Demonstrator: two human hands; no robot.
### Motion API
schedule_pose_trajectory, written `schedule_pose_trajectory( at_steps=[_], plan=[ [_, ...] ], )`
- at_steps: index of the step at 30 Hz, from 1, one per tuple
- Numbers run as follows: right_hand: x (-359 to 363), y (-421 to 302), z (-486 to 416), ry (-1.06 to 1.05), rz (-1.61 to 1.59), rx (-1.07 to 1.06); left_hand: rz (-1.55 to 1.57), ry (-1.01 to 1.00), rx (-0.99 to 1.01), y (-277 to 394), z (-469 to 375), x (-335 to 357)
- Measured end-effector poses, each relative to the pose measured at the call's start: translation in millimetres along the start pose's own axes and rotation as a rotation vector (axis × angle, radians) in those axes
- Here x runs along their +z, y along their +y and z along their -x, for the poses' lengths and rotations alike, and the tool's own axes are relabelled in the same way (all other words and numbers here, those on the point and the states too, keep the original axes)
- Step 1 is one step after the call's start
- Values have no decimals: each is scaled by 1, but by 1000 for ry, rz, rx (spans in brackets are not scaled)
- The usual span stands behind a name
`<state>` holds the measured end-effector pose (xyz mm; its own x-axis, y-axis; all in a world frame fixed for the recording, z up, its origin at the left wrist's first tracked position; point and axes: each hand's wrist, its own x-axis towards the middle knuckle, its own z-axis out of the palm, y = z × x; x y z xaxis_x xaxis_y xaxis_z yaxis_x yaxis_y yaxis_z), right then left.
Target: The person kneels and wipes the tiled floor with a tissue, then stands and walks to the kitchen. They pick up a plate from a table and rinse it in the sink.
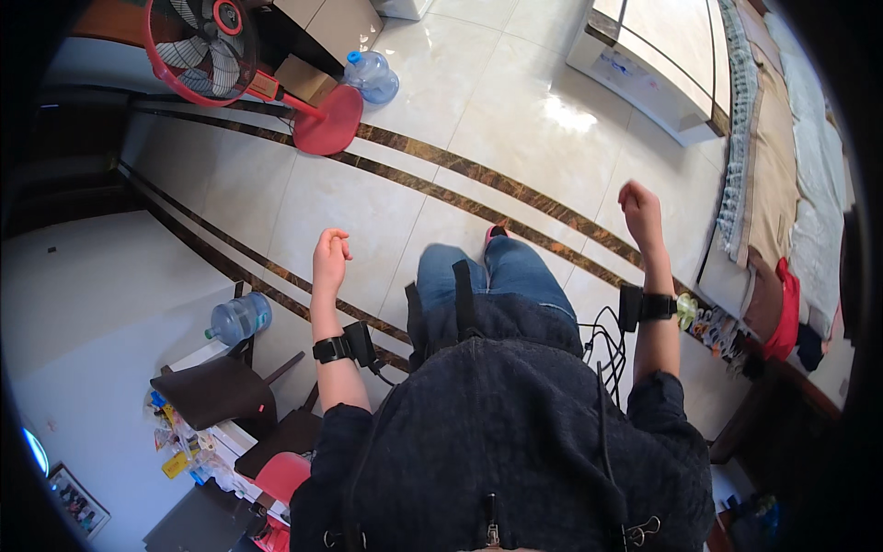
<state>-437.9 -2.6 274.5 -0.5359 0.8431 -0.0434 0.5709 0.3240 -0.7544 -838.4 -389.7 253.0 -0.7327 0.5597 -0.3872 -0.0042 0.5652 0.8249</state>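
Observation:
My left hand [331, 259] is held in front of my body over the tiled floor [372, 228]. Its fingers are loosely curled, and nothing shows in them. Further forward on the other side, my right hand [639, 207] is also curled with nothing visible in it, nearest the cloth-covered sofa [776, 159]. Black straps with small box-shaped devices sit on both forearms: one on the left [345, 345], one on the right [645, 307]. Cables [607, 345] hang beside the right arm. Neither hand touches any object.
A red pedestal fan [330, 121] stands ahead on the left, beside a blue water jug [372, 76]. Another water jug [241, 319] and dark chairs [214, 390] are at left, near a cluttered table [227, 448]. A low white table [648, 62] stands ahead right. Dark bands cross the floor.

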Motion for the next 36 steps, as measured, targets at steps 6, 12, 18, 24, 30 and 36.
schedule_pose_trajectory(
  at_steps=[6, 12, 18, 24, 30, 36],
  plan=[
    [27, -60, -164, -1, -6, -86, 3, 63, -33, 31, -109, -10],
    [79, -82, -253, 84, -21, 4, -45, -38, -6, 83, -288, -22],
    [108, -113, -315, 132, -8, 146, -232, -305, 262, 169, -441, -13],
    [109, -104, -392, 227, -11, 333, -258, -215, 481, 235, -565, 19],
    [113, -90, -509, 392, -265, 344, -233, -179, 213, 283, -642, 34],
    [88, -71, -607, 454, 320, -39, -204, -188, 176, 324, -715, 65]
  ],
)
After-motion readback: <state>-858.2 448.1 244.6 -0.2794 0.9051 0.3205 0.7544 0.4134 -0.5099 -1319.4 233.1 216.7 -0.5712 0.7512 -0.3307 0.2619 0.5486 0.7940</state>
